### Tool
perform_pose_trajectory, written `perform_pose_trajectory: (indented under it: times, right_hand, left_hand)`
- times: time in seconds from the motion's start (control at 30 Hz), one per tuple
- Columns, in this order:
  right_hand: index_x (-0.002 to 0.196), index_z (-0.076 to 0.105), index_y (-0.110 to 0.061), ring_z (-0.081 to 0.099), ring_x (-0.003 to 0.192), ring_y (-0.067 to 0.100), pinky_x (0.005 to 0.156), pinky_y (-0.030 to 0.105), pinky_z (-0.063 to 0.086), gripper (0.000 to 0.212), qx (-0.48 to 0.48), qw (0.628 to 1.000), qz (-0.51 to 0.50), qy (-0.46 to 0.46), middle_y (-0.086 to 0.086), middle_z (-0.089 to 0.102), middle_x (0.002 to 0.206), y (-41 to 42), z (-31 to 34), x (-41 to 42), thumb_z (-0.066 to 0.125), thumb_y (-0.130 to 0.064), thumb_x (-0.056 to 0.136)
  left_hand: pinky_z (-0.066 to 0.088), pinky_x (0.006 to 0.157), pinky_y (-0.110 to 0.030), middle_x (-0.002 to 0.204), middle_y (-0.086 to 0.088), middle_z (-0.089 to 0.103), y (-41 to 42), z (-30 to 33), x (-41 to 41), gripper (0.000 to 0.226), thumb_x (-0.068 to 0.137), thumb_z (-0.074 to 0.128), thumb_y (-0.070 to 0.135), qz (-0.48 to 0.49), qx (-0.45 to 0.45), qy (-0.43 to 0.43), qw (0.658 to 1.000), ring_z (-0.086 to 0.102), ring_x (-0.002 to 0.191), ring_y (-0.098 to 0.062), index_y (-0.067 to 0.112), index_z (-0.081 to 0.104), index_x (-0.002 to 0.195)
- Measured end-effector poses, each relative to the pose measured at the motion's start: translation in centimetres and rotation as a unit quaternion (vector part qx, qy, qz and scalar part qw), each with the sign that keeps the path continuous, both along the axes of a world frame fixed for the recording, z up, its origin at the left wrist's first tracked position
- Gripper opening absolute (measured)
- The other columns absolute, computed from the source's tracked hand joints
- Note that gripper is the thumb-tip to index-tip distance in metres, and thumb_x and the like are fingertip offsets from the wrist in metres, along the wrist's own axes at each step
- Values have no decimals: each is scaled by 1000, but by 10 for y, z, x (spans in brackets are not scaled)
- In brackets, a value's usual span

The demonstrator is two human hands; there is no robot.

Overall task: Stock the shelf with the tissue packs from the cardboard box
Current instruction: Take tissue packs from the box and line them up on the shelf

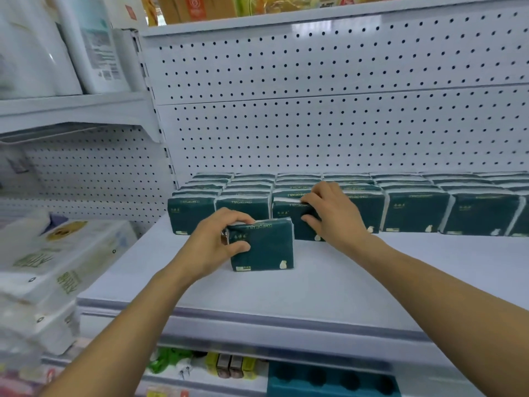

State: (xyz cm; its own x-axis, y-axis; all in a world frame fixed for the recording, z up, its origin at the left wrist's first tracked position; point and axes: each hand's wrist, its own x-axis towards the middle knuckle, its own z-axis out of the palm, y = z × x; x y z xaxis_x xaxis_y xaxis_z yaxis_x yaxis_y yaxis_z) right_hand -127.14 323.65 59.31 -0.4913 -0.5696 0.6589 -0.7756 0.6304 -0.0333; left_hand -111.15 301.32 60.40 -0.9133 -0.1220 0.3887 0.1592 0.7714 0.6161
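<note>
Rows of dark green tissue packs (415, 210) stand upright along the back of the white shelf (315, 282). My left hand (211, 242) grips the left end of one green pack (266, 247), which stands alone on the shelf in front of the rows. My right hand (332, 213) grips another green pack (289, 213) at its top and front, right against the front row. The cardboard box is out of view.
A white pegboard back wall (315, 110) rises behind the packs. Large white paper-roll bundles (57, 267) fill the neighbouring shelves on the left. A lower shelf (229, 368) holds small coloured goods. Bare shelf surface lies in front of the rows.
</note>
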Motion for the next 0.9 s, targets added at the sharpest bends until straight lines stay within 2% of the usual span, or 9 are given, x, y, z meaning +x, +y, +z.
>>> perform_pose_trajectory:
  times: [0.2,0.33,0.37,0.47,0.57,0.63,0.7,0.8,0.9]
  right_hand:
    - [109,68,-16,55,98,29,77,41,45,34,14,999,-35,34,6,59,105,-4,0,-7,78,-28,78]
    - [124,62,-23,49,108,17,89,36,41,37,-136,989,43,-23,-1,58,114,7,16,19,52,-42,94]
    - [124,62,-26,49,108,14,90,35,40,40,-128,987,84,-42,-4,59,116,11,19,30,49,-48,93]
    - [131,56,-33,54,108,16,90,38,40,53,48,993,110,-6,-7,60,121,22,9,51,49,-61,87]
    - [132,55,-29,57,95,20,77,34,42,50,63,995,78,-22,-5,62,111,52,-3,42,70,-35,84]
    - [128,59,-26,58,93,21,76,35,47,51,35,997,51,-38,-5,63,108,79,-5,36,77,-23,80]
    - [127,60,-24,59,95,22,79,40,50,52,17,999,12,-41,-4,65,109,105,-3,29,79,-19,79]
    - [131,56,-22,54,109,22,89,40,48,52,-13,995,-54,-84,-3,64,117,125,0,17,75,-21,83]
    - [126,59,-20,49,112,19,78,31,48,46,-17,996,-59,-67,-4,60,117,123,-3,5,75,-19,82]
  left_hand:
    - [40,73,-9,109,19,58,2,-1,-3,41,80,79,14,-1,4,-2,1000,52,98,7,37,63,110]
    - [41,73,-11,109,19,58,9,-1,-11,40,81,78,15,-2,-3,4,1000,52,97,5,39,63,110]
    - [40,74,-12,109,20,58,14,-2,-14,40,81,78,16,-6,-10,9,1000,52,95,7,39,62,110]
    - [39,77,-13,108,20,57,37,-5,-26,37,83,77,23,-43,-29,25,998,51,94,10,36,62,114]
    - [42,91,-20,117,17,57,56,-6,-40,28,90,67,35,-33,-55,93,994,51,108,1,30,62,117]
    - [35,100,-25,127,12,57,61,-4,-52,30,96,59,35,18,-110,158,981,48,118,-6,26,61,125]
    - [26,107,-29,135,8,56,63,-2,-66,39,93,64,32,44,-198,187,961,46,124,-13,24,58,132]
    - [20,115,-38,140,4,53,69,-7,-87,61,82,76,35,41,-335,140,931,46,130,-19,24,53,137]
    - [29,114,-44,134,1,59,70,-13,-99,73,68,86,36,55,-394,106,911,54,124,-22,19,57,133]
